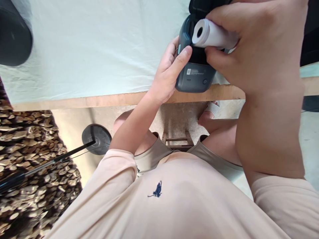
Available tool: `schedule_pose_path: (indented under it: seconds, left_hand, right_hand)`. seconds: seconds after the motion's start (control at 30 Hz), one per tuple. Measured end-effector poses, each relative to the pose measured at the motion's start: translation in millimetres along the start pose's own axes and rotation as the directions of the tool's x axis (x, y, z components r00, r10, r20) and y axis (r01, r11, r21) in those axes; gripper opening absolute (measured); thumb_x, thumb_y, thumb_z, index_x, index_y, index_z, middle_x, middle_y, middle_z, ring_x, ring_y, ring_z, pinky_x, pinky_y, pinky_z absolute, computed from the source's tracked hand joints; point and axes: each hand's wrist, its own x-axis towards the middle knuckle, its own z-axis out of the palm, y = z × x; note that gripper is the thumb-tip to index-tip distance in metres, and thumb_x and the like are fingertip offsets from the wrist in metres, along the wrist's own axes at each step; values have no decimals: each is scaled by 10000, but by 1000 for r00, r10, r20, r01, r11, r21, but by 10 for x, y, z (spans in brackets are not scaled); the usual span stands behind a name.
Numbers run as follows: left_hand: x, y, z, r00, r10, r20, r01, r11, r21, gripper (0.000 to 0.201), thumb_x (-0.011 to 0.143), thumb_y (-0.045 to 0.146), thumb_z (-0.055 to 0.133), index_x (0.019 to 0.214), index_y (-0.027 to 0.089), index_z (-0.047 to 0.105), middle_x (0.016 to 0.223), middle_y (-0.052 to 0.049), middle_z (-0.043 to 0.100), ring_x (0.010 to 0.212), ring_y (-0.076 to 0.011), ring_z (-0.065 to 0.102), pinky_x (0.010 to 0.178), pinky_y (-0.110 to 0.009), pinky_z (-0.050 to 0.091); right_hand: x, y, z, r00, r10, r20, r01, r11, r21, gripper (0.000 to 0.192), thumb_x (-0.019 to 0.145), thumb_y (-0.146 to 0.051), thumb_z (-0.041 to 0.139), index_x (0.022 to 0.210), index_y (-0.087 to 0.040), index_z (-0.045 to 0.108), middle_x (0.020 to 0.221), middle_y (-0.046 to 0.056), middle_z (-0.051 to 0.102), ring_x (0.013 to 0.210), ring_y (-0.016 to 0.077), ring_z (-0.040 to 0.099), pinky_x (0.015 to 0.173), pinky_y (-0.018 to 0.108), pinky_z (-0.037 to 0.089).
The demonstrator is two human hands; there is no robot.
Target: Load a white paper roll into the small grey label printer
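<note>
Head-camera view, as I monitored it from a distance. The dark grey device [195, 79] lay at about 1 o'clock, its hinged lid [203, 8] raised at its 12 o'clock end and its compartment exposed. A label, a small slot and a round button showed on the panel at its 6 o'clock end. The left hand [169, 73] clasped the device at its 9 o'clock side, thumb over the rim of the compartment and fingers curled along the outer wall. The right hand [251, 43], at 2 o'clock, gripped a white roll [210, 35] between thumb and fingers. The roll lay at the compartment's mouth, its hollow-cored end facing 9 o'clock; I could not tell whether it touched the compartment's floor.

Surroundings: a pale cloth [99, 49] covered the table, whose wooden edge [119, 99] ran beneath the device; whether the device rested there I could not tell. A dark rounded object [15, 33] stood at 10 o'clock. Between 8 and 9 o'clock I noted stacked split wood [27, 159] and a round black stand base [96, 139].
</note>
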Motion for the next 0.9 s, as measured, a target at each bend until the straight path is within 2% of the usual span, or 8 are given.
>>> schedule_pose_path:
  seconds: [0.07, 0.17, 0.27, 0.33, 0.43, 0.53, 0.73, 0.9]
  left_hand:
    - [18, -3, -37, 993, 33, 109, -58, 971, 232, 315, 810, 178, 349, 872, 148, 656, 1016, 63, 595, 1176, -155, 450, 801, -179, 443]
    - [61, 0, -104, 955, 43, 292, -174, 880, 442, 445, 851, 221, 176, 1009, 178, 589, 1060, 55, 586, 1238, -143, 366, 819, -187, 427]
    - [81, 8, -129, 974, 38, 222, -138, 880, 455, 704, 832, 250, -94, 1038, 186, 576, 978, 69, 616, 1266, -136, 313, 784, -201, 432]
    - [85, 9, -140, 976, 40, 212, -137, 874, 467, 587, 865, 224, 14, 1067, 176, 564, 953, 80, 621, 1240, -139, 371, 813, -210, 442]
    - [96, 7, -183, 919, 82, 386, -262, 858, 443, 344, 860, 169, 238, 1048, 124, 522, 963, 60, 588, 1198, -169, 443, 896, -294, 422]
    - [96, 2, -221, 891, 102, 442, -296, 868, 397, 157, 800, 261, 462, 925, 254, 555, 975, 52, 612, 1135, -170, 518, 932, -303, 473]
    - [52, -2, -179, 902, 97, 422, -274, 883, 382, 223, 857, 252, 361, 973, 227, 550, 880, 33, 603, 1171, -172, 489, 871, -289, 486]
    - [82, 26, -200, 895, 50, 443, -246, 884, 397, 227, 861, 243, 358, 997, 275, 537, 994, 31, 608, 1231, -164, 411, 917, -269, 452]
  right_hand:
    - [6, -6, -7, 1000, 16, 11, -16, 1000, -23, 356, 708, -392, 335, 980, -270, 529, 899, -20, 474, 861, 80, 469, 628, 253, 190]
    - [8, -15, -31, 998, 42, 38, -39, 997, -66, 350, 702, -396, 329, 949, -250, 528, 914, -11, 478, 846, 87, 465, 637, 258, 187]
    - [1, -37, -56, 994, 94, 49, -88, 990, -106, 379, 693, -421, 318, 965, -270, 535, 885, -7, 467, 833, 91, 470, 631, 257, 188]
    - [-8, -56, -68, 993, 100, 55, -93, 988, -124, 393, 692, -423, 309, 974, -278, 543, 872, -3, 465, 831, 92, 475, 629, 258, 202]
    - [-32, -82, -89, 997, 25, 71, -18, 995, -97, 411, 715, -409, 303, 1053, -304, 510, 931, -14, 481, 888, 108, 486, 663, 271, 257]
    - [-64, -98, -108, 997, -17, 77, 22, 998, -59, 438, 728, -407, 303, 1134, -329, 449, 1018, -25, 479, 958, 131, 486, 712, 293, 298]
    - [-99, -88, -115, 996, -82, 19, 83, 997, -9, 399, 727, -388, 310, 1074, -276, 471, 955, -14, 486, 930, 114, 492, 687, 280, 285]
    - [-94, -94, -114, 994, -107, 9, 107, 994, 17, 364, 742, -365, 312, 1055, -272, 472, 954, -17, 496, 913, 103, 492, 670, 258, 270]
